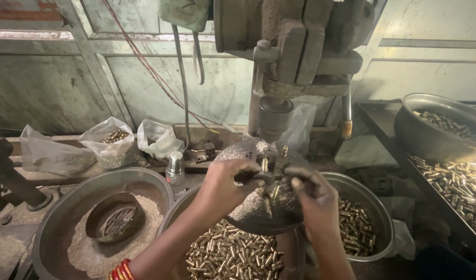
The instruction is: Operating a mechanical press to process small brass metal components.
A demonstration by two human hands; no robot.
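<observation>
Brass cases (pixel 232 254) fill near basin; left hand (pixel 225 186) pinches small part, right hand (pixel 313 199) (grip unclear) beside drill spindle (pixel 274 116); fingers risk catching.

This is a small metalworking workshop. A grimy drill press (pixel 279 62) stands at the centre, its round work plate (pixel 258 207) coated in metal shavings. Steel basins (pixel 370 207) around it hold heaps of small brass cylindrical parts (pixel 232 254), and another basin (pixel 72 218) holds fine swarf. Plastic bags (pixel 113 145) of parts and loose wires (pixel 149 67) hang against stained, dusty walls (pixel 40 88).
</observation>
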